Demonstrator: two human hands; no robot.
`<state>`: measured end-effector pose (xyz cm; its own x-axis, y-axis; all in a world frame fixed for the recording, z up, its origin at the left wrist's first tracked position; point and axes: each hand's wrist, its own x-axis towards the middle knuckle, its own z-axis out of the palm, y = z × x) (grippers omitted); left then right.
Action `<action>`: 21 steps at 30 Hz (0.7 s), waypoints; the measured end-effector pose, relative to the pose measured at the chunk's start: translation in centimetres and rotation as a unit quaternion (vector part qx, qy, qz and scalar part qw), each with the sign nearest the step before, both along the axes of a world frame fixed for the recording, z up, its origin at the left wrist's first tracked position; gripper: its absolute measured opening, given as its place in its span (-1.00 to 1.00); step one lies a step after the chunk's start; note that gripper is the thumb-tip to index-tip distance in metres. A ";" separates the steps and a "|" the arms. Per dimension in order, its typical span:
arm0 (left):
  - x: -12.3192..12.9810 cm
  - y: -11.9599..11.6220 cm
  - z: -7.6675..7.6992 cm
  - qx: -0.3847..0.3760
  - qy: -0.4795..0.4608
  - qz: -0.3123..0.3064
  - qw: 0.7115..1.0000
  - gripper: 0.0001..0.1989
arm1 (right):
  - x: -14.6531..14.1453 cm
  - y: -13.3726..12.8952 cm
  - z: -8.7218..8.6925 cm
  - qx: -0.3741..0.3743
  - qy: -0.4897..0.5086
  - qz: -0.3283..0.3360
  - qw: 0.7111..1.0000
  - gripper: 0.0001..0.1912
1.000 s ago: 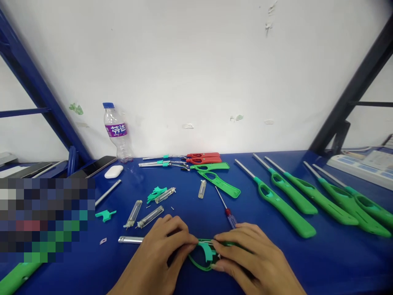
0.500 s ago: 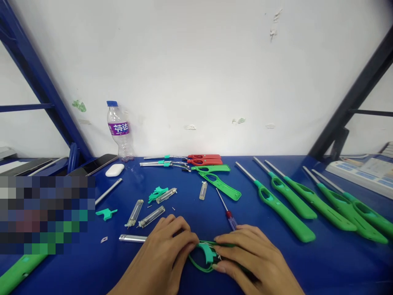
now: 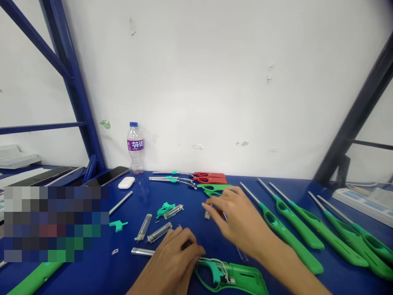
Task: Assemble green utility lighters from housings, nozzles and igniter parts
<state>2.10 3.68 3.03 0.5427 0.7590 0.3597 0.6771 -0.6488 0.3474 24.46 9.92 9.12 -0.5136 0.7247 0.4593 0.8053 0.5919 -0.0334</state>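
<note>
My left hand (image 3: 172,260) is closed around the neck of an opened green lighter casing (image 3: 250,276). A metal tube (image 3: 142,252) sticks out to the left of that hand. Inside the casing sit a teal trigger (image 3: 215,271) and thin white wires. My right hand (image 3: 235,217) is off the casing, its thumb and fingers apart over a small clear fuel tank (image 3: 207,214). Whether the fingers touch the tank I cannot tell. Beneath the right forearm lies a screwdriver (image 3: 241,255), mostly hidden.
Several clear tanks (image 3: 159,232) and teal triggers (image 3: 118,225) lie left of centre. Red casings (image 3: 210,175) and green casing halves (image 3: 211,188) lie by the wall. Several long green lighters (image 3: 331,241) line the right side. A bottle (image 3: 135,149) stands at the back left.
My right hand has let go of the casing and moved up and away to the small clear tank, uncovering the casing's handle. My left hand keeps its hold. The view has tilted upward.
</note>
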 end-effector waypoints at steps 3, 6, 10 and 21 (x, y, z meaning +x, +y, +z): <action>-2.1 0.8 1.1 0.008 0.021 0.026 0.999 -0.56 | -1.2 3.7 0.1 -0.048 -0.059 -0.012 0.997 -0.73; -5.1 2.0 2.7 0.006 0.037 0.082 0.996 -0.56 | -1.1 5.1 -1.3 -0.088 -0.094 -0.045 0.991 -0.70; -8.1 3.1 4.1 -0.011 0.046 0.144 0.988 -0.62 | -0.6 4.4 -2.6 -0.128 -0.114 -0.066 0.983 -0.68; -6.5 2.9 3.2 -0.054 0.041 0.126 0.990 -0.60 | -1.6 2.9 -2.0 -0.153 -0.075 -0.021 0.985 -0.74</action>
